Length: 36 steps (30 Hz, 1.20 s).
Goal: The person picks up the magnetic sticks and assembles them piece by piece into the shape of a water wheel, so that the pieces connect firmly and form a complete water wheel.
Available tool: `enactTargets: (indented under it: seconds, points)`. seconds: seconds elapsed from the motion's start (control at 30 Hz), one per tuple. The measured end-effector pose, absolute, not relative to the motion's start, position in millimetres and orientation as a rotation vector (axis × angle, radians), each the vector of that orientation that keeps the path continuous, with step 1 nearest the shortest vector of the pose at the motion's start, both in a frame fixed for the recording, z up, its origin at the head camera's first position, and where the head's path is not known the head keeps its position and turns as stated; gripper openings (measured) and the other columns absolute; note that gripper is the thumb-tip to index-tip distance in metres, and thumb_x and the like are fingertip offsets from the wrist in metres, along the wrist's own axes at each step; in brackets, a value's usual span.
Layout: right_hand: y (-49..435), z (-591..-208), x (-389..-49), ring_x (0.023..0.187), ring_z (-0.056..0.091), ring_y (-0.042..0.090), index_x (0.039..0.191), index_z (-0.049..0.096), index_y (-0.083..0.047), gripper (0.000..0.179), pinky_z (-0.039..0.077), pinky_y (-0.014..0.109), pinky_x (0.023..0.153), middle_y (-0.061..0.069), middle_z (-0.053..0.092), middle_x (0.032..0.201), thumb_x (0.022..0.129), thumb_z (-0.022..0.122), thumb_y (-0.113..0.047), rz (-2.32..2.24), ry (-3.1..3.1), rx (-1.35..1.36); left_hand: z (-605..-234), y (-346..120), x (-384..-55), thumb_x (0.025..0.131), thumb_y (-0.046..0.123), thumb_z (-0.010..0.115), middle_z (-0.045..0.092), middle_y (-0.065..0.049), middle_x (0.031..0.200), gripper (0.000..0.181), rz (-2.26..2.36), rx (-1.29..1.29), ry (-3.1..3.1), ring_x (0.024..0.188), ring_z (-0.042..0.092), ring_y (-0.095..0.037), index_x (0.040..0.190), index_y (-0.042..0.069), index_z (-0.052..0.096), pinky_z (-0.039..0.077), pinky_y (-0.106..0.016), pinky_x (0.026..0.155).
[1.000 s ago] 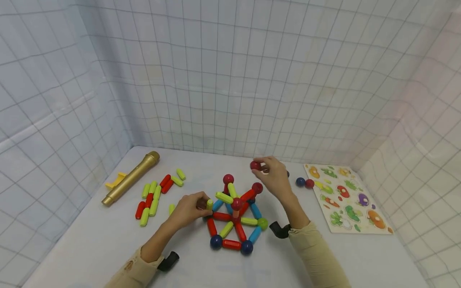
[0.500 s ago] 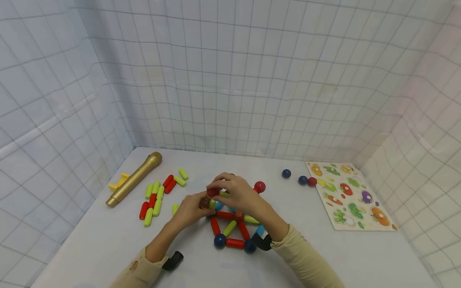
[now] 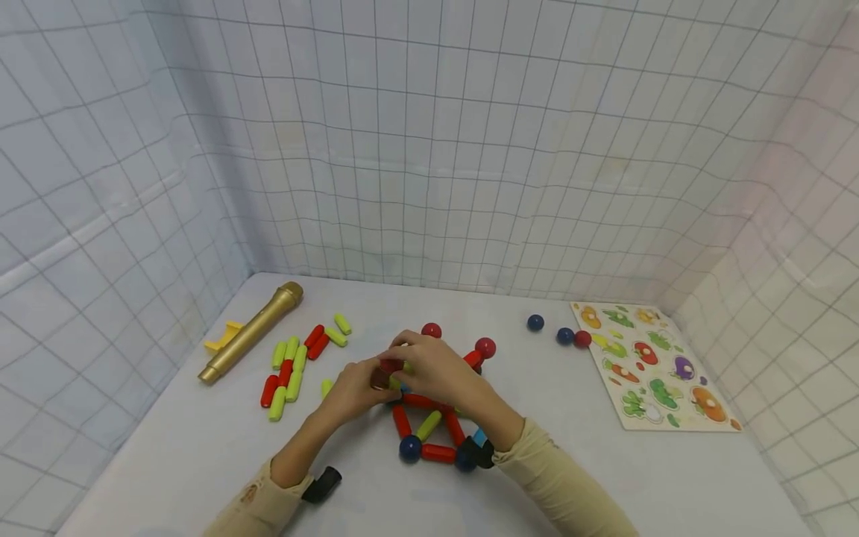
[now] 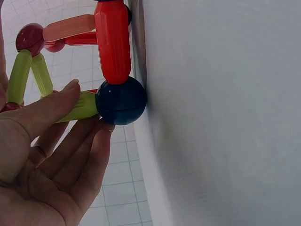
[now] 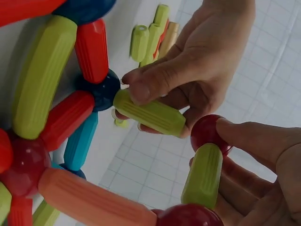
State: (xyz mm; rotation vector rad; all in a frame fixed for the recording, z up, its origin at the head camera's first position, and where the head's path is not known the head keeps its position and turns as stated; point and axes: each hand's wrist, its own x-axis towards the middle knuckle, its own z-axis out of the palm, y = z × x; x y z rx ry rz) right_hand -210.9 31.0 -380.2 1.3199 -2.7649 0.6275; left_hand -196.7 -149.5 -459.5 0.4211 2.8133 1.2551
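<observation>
Red ball, pinched between right fingers

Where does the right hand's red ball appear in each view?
Head: the red ball just left of centre, partly covered.
Left wrist: the red ball, partly shown at the left edge.
Right wrist: the red ball right of centre, in the right hand.
Shared landmark: the left hand, all three.
</observation>
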Motion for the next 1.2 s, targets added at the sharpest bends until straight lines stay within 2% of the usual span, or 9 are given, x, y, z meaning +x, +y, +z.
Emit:
enactTargets:
  seconds: [0.17,0.33,0.43,0.57,0.7,0.83,0.93,1.07,1.2]
  points:
    - [30.2,-384.8,-209.3,0.090,0.064,0.011,0.116,0.072,-0.018,0.029,0.051,0.015,0.075,0.000,0.065,0.115,0.088,0.072,-0.017,0.524,-2.830,1.283,-460.9,-149.1,-197.4,0.082,0.017,0.078,0.073,-0.003,0.102,0.047,1.251,0.452,2.813,0.091,0.068,-0.016,0.126,0.011,0.062,0.057,-0.032,0.081]
    - [33.7,-386.6,-208.0,0.101,0.065,0.013,0.121,0.069,-0.019,0.034,0.053,0.022,0.085,-0.001,0.065,0.121,0.088,0.073,-0.022,0.486,-2.782,1.316,-460.8,-152.3,-197.9,0.083,0.017,0.077,0.073,-0.004,0.101,0.039,1.263,0.476,2.823,0.093,0.071,-0.020,0.120,0.011,0.065,0.058,-0.035,0.080]
    - [35.2,-386.5,-208.4,0.111,0.063,0.014,0.125,0.067,-0.019,0.038,0.053,0.026,0.090,0.000,0.065,0.126,0.088,0.072,-0.024,0.456,-2.756,1.342,-460.0,-154.4,-199.6,0.083,0.018,0.077,0.073,-0.001,0.097,0.033,1.253,0.454,2.830,0.089,0.070,-0.017,0.114,0.013,0.066,0.057,-0.033,0.078]
    - [36.6,-386.7,-209.4,0.115,0.062,0.015,0.128,0.065,-0.019,0.041,0.053,0.026,0.092,0.001,0.064,0.128,0.089,0.072,-0.025,0.445,-2.761,1.359,-460.2,-153.8,-199.9,0.082,0.019,0.078,0.072,0.000,0.092,0.032,1.242,0.406,2.836,0.084,0.066,-0.013,0.111,0.012,0.066,0.055,-0.031,0.075]
    - [52.8,-385.9,-207.7,0.117,0.061,0.016,0.129,0.064,-0.019,0.039,0.054,0.026,0.092,0.002,0.063,0.129,0.090,0.070,-0.023,0.558,-2.728,1.324,-461.8,-150.5,-198.4,0.081,0.017,0.079,0.072,-0.002,0.091,0.034,1.265,0.380,2.811,0.083,0.067,-0.014,0.111,0.010,0.065,0.056,-0.032,0.076]
    - [88.0,-385.9,-201.7,0.109,0.063,0.017,0.117,0.070,-0.015,0.030,0.056,0.029,0.088,0.002,0.066,0.119,0.087,0.072,-0.016,0.711,-2.643,1.164,-461.9,-146.5,-200.2,0.079,0.015,0.080,0.073,-0.002,0.098,0.035,1.246,0.372,2.774,0.088,0.068,-0.016,0.110,0.012,0.064,0.057,-0.035,0.078]
    - [109.4,-389.7,-197.4,0.098,0.064,0.014,0.107,0.074,-0.015,0.023,0.056,0.027,0.082,0.000,0.067,0.109,0.085,0.074,-0.014,0.725,-2.640,1.091,-460.6,-145.0,-201.1,0.077,0.013,0.081,0.072,-0.002,0.100,0.039,1.172,0.323,2.775,0.087,0.066,-0.016,0.112,0.012,0.064,0.057,-0.033,0.075]
    - [118.4,-396.8,-194.7,0.092,0.066,0.017,0.110,0.073,-0.012,0.023,0.057,0.026,0.076,0.003,0.067,0.110,0.086,0.072,-0.013,0.754,-2.663,1.147,-459.7,-146.6,-200.6,0.077,0.009,0.080,0.072,-0.003,0.098,0.031,1.079,0.251,2.782,0.084,0.065,-0.016,0.105,0.009,0.069,0.056,-0.031,0.071]
    - [117.1,-402.1,-194.4,0.093,0.068,0.019,0.112,0.071,-0.009,0.027,0.057,0.023,0.075,0.006,0.067,0.114,0.085,0.070,-0.005,0.800,-2.641,1.162,-456.7,-149.5,-206.2,0.077,0.008,0.080,0.073,-0.005,0.096,0.024,1.037,0.262,2.762,0.080,0.065,-0.016,0.099,0.006,0.072,0.056,-0.031,0.069]
